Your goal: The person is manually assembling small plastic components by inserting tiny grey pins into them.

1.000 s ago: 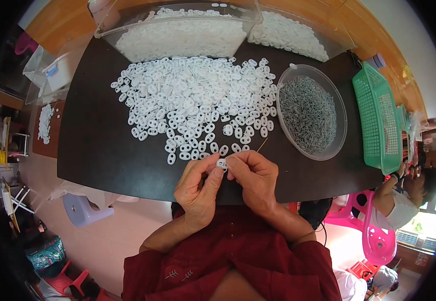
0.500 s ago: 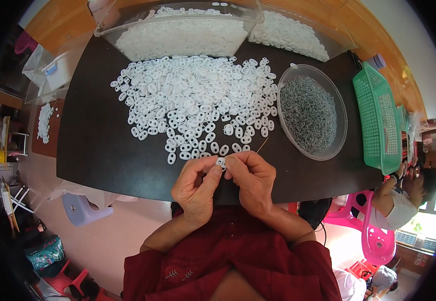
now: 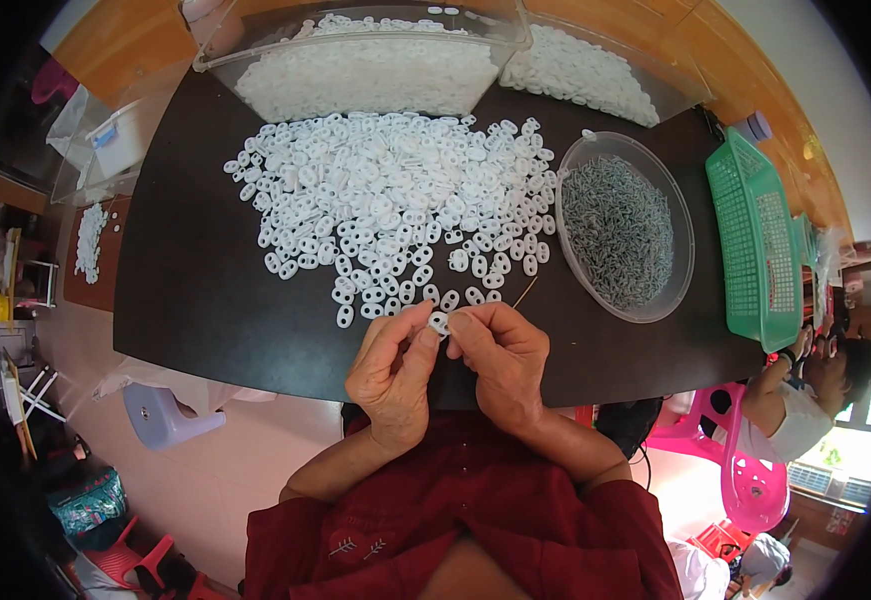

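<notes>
Between my two hands, just over the table's near edge, is one small white oval plastic piece with two holes (image 3: pixel 439 323). My left hand (image 3: pixel 393 375) pinches it with thumb and forefinger from the left. From the right, the thumb and forefinger of my right hand (image 3: pixel 502 360) close on the same piece. Beyond my fingertips spreads a large pile of matching white two-hole pieces (image 3: pixel 395 185), a few lying loose at its near side. To the right stands a round clear tub (image 3: pixel 683 255) full of small grey metal screws (image 3: pixel 617 230).
Clear bins of white pieces (image 3: pixel 365 75) (image 3: pixel 580 75) line the table's far side. A green plastic basket (image 3: pixel 750 240) stands at the right edge. A thin stick (image 3: pixel 524 291) lies near my right hand. A purple stool (image 3: pixel 170 415) and a pink chair (image 3: pixel 755 490) flank the dark table (image 3: pixel 205 310). Another person (image 3: pixel 795 415) sits right.
Both hands keep their pinch on the white piece, which has tilted slightly so its holes show more plainly. The view has shifted a little; otherwise the table looks the same.
</notes>
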Demonstrator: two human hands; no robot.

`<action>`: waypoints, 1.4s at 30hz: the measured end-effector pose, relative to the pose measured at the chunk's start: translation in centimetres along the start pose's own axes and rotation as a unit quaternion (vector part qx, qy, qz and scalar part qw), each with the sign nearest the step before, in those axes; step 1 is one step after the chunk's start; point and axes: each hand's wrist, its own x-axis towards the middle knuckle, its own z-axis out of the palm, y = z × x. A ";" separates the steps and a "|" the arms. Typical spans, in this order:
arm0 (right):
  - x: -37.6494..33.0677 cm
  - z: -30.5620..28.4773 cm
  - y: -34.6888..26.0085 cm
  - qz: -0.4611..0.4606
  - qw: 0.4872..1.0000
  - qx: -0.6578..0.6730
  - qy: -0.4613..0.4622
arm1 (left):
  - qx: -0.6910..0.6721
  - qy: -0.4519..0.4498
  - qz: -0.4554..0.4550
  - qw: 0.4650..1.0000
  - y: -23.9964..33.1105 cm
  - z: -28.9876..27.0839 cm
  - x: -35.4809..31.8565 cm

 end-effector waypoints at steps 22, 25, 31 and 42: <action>0.3 0.4 0.0 -0.005 1.000 0.004 0.028 | -0.055 0.000 -0.051 0.997 0.3 0.0 0.1; 0.3 0.6 -0.2 0.001 1.000 0.010 0.028 | -0.027 -0.014 -0.025 0.999 0.2 -0.2 0.2; 0.2 0.7 0.0 0.005 0.999 0.024 0.031 | -0.029 0.003 -0.009 1.000 0.0 0.0 0.2; 0.1 1.0 0.3 -0.007 1.000 0.001 0.023 | 0.014 0.036 0.014 0.999 -0.1 0.0 -0.1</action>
